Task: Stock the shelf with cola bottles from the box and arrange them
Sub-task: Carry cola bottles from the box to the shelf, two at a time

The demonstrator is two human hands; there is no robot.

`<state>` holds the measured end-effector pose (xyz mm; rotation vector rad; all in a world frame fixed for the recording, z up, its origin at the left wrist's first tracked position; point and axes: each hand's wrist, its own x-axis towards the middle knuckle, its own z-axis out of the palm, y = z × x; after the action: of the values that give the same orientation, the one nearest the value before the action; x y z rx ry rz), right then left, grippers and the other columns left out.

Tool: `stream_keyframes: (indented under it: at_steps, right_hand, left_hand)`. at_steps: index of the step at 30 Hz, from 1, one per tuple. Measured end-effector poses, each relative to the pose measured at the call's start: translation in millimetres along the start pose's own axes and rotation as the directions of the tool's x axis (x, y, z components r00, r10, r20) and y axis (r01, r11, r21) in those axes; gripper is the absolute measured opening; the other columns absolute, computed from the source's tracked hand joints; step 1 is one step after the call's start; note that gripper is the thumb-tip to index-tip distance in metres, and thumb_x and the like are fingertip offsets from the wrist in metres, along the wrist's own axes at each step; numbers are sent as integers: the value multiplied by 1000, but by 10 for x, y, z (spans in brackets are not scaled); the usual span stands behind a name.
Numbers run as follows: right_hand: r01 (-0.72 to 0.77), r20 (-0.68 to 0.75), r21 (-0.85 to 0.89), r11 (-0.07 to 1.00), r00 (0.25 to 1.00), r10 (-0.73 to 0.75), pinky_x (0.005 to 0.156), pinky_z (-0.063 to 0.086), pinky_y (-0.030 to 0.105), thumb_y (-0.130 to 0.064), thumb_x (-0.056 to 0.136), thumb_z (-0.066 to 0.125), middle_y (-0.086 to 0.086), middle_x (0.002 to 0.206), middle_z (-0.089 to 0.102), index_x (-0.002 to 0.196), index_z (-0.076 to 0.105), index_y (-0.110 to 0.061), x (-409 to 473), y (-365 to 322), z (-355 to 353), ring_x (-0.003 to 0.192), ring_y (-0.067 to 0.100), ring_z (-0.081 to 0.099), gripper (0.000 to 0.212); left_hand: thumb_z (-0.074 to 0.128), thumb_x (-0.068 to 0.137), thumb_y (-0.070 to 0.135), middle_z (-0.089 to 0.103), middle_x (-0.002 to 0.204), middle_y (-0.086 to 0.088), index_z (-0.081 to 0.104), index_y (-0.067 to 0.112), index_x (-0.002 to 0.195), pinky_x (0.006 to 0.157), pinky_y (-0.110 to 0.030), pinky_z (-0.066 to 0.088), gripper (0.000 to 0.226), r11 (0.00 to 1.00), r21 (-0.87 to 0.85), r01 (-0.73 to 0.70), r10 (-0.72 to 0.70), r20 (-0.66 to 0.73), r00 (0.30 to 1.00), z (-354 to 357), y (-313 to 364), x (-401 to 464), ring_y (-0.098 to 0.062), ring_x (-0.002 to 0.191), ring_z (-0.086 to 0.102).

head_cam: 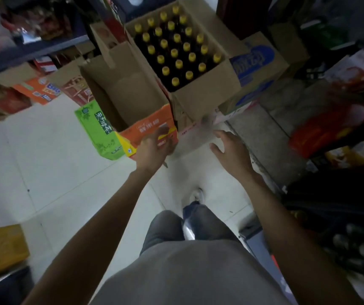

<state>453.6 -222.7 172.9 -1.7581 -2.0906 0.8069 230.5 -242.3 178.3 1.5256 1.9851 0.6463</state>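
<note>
An open cardboard box (203, 95) stands on the floor ahead, packed with several dark cola bottles (174, 53) with yellow caps. Left of it sits an empty open box (132, 91) with an orange printed front. My left hand (154, 146) reaches forward with relaxed fingers in front of that orange front and holds nothing. My right hand (231, 148) is spread open over the floor, just below the near flap of the bottle box, also holding nothing. At the right edge, low on a dark shelf (339, 208), dark bottles (357, 243) stand in rows.
A green carton (98, 130) lies left of the empty box. A blue-printed box (258, 62) sits right of the bottle box. Red and orange packs (322, 130) line the right shelf, more cartons the left. A yellow box (0, 247) is at lower left. White tiled floor (44, 164) lies between.
</note>
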Motion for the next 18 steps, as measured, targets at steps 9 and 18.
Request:
stream_keyframes:
  at_steps: [9,18]
  right_hand:
    - [-15,-12,54,998,1000,15,87,47,42,-17,92,60,14,126,59,129,55,-7,1808,-117,186,115,32,54,38]
    - [-123,24,-177,977,991,129,92,41,40,-20,89,64,13,127,56,133,50,-12,3213,-4,748,118,32,50,47]
  left_hand:
    - [60,88,27,64,119,-9,57,17,126,85,-37,45,39,997,72,15,-22,100,995,187,-173,1800,-30,111,58]
    - [72,76,27,62,116,-11,60,12,119,92,-42,42,47,861,366,-353,231,337,913,593,-515,3225,-34,110,53]
